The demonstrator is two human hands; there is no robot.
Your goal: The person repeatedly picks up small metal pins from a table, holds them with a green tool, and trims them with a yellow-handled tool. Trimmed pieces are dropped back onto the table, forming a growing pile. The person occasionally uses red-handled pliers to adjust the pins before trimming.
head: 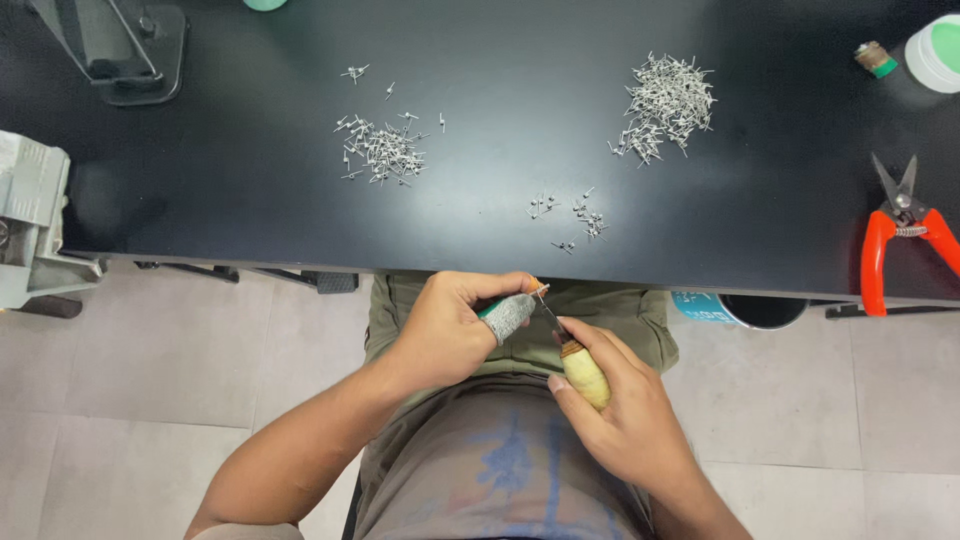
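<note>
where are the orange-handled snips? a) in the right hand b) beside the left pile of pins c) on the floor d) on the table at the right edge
d: the snips lie on the black table near its right edge, apart from both hands; the right hand holds a wooden-handled tool instead.

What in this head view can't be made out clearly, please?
- Small piece at the left hand fingertips: too small, partly covered by the grey finger cot.
- Tool tip of the wooden-handled tool in the right hand: too thin to tell its shape.
- Small metal pieces in the piles: too tiny to identify.
- White-and-green container: cut off by the right edge.
- Grey machine: cut off by the left edge.
</note>
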